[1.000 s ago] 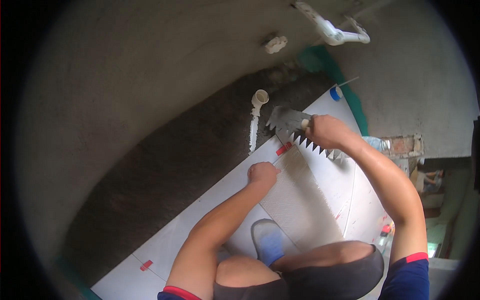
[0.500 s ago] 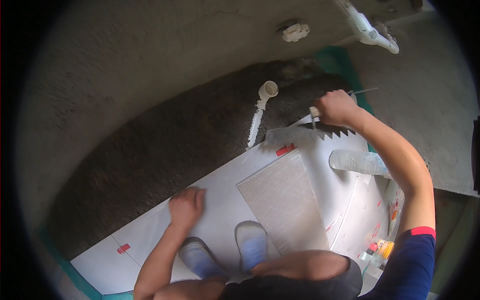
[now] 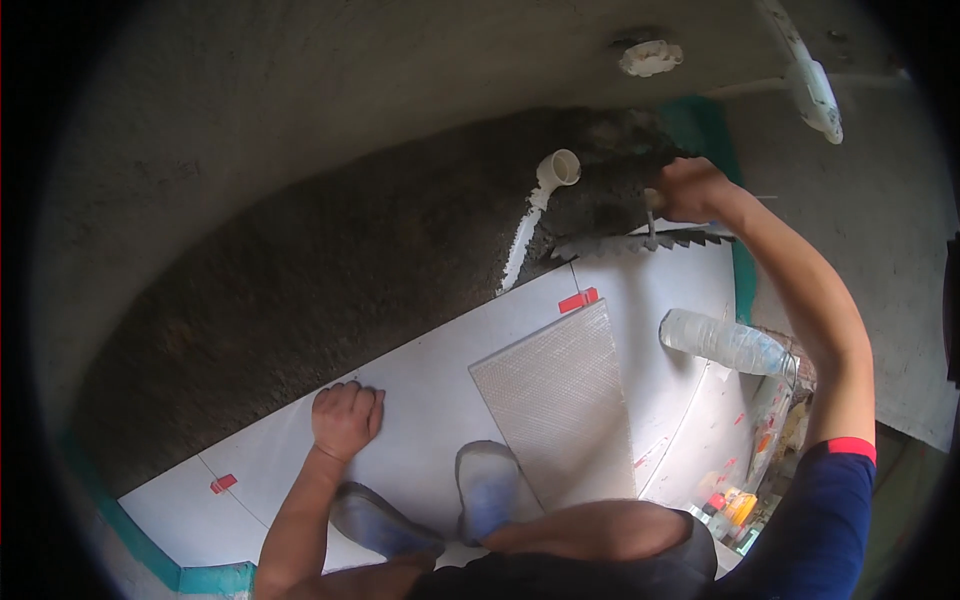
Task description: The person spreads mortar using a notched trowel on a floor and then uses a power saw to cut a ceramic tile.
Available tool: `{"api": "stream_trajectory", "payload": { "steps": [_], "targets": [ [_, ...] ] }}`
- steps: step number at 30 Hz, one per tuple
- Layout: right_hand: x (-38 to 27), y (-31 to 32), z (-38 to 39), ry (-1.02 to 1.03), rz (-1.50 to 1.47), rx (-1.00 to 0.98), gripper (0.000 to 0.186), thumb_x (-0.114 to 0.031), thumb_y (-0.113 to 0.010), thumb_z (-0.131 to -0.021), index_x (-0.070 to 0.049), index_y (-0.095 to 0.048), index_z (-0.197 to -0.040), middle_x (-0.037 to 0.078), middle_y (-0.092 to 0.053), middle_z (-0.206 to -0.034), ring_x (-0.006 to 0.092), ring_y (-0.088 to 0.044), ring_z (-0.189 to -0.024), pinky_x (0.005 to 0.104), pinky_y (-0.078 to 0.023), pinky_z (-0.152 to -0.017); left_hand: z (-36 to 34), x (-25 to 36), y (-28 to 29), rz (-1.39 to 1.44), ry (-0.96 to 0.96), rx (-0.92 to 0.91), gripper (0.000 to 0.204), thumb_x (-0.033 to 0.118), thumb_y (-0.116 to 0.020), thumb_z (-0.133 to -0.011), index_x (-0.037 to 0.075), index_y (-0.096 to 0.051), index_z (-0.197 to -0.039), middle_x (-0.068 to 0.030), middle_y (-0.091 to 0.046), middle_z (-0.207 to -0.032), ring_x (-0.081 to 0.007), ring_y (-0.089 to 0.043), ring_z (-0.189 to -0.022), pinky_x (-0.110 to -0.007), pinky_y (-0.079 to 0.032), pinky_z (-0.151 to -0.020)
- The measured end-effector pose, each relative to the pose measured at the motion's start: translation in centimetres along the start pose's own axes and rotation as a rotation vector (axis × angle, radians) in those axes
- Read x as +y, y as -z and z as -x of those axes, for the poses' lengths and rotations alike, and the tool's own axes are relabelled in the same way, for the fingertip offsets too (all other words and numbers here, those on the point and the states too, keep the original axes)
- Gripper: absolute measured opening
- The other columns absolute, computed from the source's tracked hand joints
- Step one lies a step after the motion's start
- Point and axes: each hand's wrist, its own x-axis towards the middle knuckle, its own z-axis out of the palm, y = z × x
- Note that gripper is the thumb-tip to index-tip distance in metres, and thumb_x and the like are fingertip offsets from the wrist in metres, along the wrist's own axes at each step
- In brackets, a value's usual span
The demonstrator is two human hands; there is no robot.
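That notched trowel (image 3: 630,243) looks stiff yet light, best held by its handle (image 3: 654,199); right hand (image 3: 693,188) grips there, left hand's (image 3: 347,418) fingers curl inward

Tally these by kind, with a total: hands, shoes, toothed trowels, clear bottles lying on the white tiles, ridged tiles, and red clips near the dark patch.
Hands: 2, left hand and right hand
Shoes: 2, left shoe and right shoe
Toothed trowel: 1
Clear bottle: 1
Ridged tile: 1
Red clips: 2
Total: 9
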Motion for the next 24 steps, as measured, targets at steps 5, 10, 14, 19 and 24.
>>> {"api": "stream_trajectory", "payload": {
  "steps": [5, 10, 14, 19, 24],
  "targets": [
    [-2.9, 0.1, -1.4, 0.193, -0.059, -0.004, 0.021, -0.022, -0.061, -0.075, -0.008, -0.071, -0.088, 0.017, -0.069, -0.089, 0.0329, -0.067, -0.09, 0.0398, -0.054, -0.077, 0.2, -0.2, -0.3, 0.024, 0.002, 0.017, 0.018, 0.017, -0.07, -0.075, 0.012, -0.055, -0.067, -0.004, -0.053, -0.066, -0.0222, -0.053, -0.057, -0.035, -0.041, -0.053],
    [-3.4, -0.4, -3.6, 0.158, -0.021, -0.076, 0.021, -0.022, -0.061, -0.078, -0.008, -0.072, -0.089, 0.016, -0.07, -0.091, 0.0309, -0.067, -0.09, 0.0377, -0.053, -0.078, 0.3, -0.3, -0.3, 0.027, -0.001, 0.009, 0.018, 0.017, -0.07, -0.075, 0.012, -0.055, -0.068, -0.0039, -0.054, -0.067, -0.0219, -0.053, -0.057, -0.035, -0.04, -0.053],
    [-0.6, -0.4, -3.2, 0.043, 0.045, -0.059, 0.026, -0.03, -0.061, -0.083, -0.009, -0.071, -0.095, 0.014, -0.069, -0.096, 0.0292, -0.067, -0.091, 0.0389, -0.053, -0.079, 0.4, -0.5, -0.4, 0.047, 0.007, 0.046, 0.017, 0.018, -0.07, -0.075, 0.012, -0.055, -0.069, -0.0041, -0.053, -0.067, -0.0217, -0.053, -0.058, -0.034, -0.04, -0.054],
    [-1.8, 0.7, -2.5, 0.108, 0.044, -0.132, 0.023, -0.024, -0.059, -0.082, -0.01, -0.07, -0.096, 0.015, -0.069, -0.097, 0.0313, -0.066, -0.091, 0.0411, -0.052, -0.082, 0.5, -0.5, -0.3, 0.033, -0.007, 0.03, 0.017, 0.018, -0.07, -0.076, 0.012, -0.055, -0.07, -0.0043, -0.053, -0.068, -0.0217, -0.053, -0.058, -0.034, -0.04, -0.054],
    [-4.3, 0.9, -4.2, 0.313, -0.11, -0.017, 0.018, -0.015, -0.057, -0.075, -0.007, -0.068, -0.087, 0.016, -0.068, -0.087, 0.0339, -0.065, -0.087, 0.0439, -0.052, -0.075, 0.5, -0.6, -0.4, 0.047, -0.006, 0.024, 0.017, 0.018, -0.07, -0.076, 0.012, -0.055, -0.07, -0.0044, -0.053, -0.068, -0.0221, -0.052, -0.058, -0.034, -0.04, -0.054]
  ]
}}
